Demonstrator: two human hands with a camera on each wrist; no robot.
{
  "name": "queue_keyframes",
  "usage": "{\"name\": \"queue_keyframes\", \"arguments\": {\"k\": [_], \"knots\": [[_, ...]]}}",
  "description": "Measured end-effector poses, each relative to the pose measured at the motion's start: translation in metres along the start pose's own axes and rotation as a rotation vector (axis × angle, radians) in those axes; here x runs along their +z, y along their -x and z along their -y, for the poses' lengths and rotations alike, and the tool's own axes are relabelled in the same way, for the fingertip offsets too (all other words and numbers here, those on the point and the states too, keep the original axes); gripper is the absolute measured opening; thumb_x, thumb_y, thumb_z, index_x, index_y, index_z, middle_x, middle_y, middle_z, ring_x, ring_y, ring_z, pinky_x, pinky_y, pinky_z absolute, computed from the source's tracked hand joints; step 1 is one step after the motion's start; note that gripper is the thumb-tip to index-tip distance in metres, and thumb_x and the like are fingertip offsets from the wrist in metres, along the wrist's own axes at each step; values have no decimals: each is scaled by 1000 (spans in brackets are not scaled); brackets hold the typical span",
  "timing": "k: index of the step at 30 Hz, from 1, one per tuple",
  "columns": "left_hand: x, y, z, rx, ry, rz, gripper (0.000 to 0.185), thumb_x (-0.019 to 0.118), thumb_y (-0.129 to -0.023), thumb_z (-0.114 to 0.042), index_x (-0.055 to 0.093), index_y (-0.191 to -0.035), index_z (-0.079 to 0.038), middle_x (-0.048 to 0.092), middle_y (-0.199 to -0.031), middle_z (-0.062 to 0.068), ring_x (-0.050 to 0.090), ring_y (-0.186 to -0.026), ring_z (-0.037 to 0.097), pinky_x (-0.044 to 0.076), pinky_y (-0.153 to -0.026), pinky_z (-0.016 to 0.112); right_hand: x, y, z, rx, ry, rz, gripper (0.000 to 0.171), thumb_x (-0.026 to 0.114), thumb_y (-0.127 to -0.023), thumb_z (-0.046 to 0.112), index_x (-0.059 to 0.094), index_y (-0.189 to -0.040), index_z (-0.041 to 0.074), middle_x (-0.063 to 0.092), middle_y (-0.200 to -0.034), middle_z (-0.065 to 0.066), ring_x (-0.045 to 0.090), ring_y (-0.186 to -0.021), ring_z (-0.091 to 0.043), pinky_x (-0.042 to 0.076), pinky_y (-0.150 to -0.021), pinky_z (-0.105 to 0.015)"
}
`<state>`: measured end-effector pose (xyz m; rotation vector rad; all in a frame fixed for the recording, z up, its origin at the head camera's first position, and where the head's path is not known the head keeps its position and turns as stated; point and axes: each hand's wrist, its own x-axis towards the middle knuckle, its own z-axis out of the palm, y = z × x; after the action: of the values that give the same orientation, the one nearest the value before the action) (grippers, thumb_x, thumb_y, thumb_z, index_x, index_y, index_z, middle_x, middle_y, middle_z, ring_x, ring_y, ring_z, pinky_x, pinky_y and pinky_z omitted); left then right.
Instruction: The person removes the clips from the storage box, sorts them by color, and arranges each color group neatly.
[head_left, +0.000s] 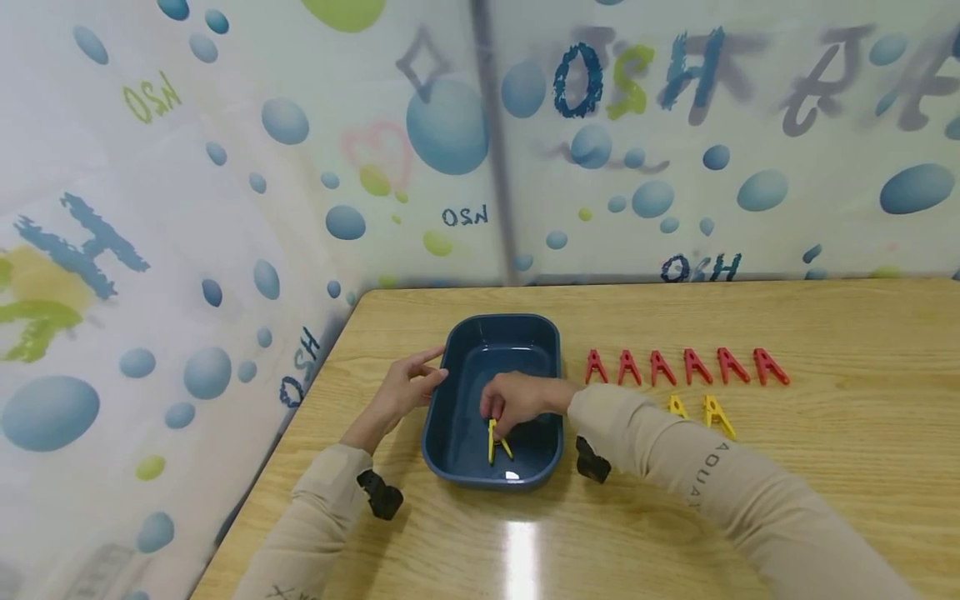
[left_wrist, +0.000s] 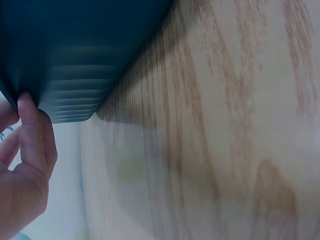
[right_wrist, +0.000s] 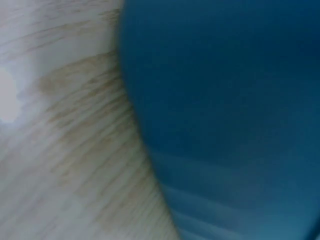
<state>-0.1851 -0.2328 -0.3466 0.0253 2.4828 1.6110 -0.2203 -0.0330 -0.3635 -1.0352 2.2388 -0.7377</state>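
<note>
A dark blue plastic tub (head_left: 459,354) sits on the wooden table (head_left: 825,317). My right hand (head_left: 517,403) reaches into the tub and pinches a yellow clothespin (head_left: 495,441) that hangs down toward the tub floor. My left hand (head_left: 408,387) rests against the tub's left rim, its thumb on the outer wall (left_wrist: 70,75). To the right of the tub lies a row of several red clothespins (head_left: 686,367), and two yellow clothespins (head_left: 705,411) lie in front of them. The right wrist view holds only the blurred tub wall (right_wrist: 225,110) and table.
A plastic curtain printed with blue bubbles (head_left: 450,125) closes the table's far side and left side. The table's left edge (head_left: 300,417) runs close beside my left forearm. Bare wood (head_left: 862,467) spreads out right of the pins.
</note>
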Motion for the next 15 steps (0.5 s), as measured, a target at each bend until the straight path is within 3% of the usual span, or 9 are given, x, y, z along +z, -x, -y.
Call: {"name": "queue_keyframes", "arguments": {"k": [6, 15], "knots": [[-2, -12, 17, 4, 10, -10, 47, 54, -89, -16, 41, -134, -12, 55, -99, 17, 55, -66, 13, 51, -64, 31, 0, -1, -2, 32, -55, 30, 35, 77, -66, 9, 61, -97, 5, 57, -80, -1, 51, -72, -9, 43, -64, -20], [-2, -13, 21, 12, -5, -15, 46, 54, -89, -17, 41, -134, -15, 54, -98, 16, 55, -67, 15, 51, -65, 32, 7, -4, -3, -10, 27, -5, 27, 78, -66, 11, 65, -89, 3, 57, -72, 2, 50, -66, -5, 43, -60, -16]]}}
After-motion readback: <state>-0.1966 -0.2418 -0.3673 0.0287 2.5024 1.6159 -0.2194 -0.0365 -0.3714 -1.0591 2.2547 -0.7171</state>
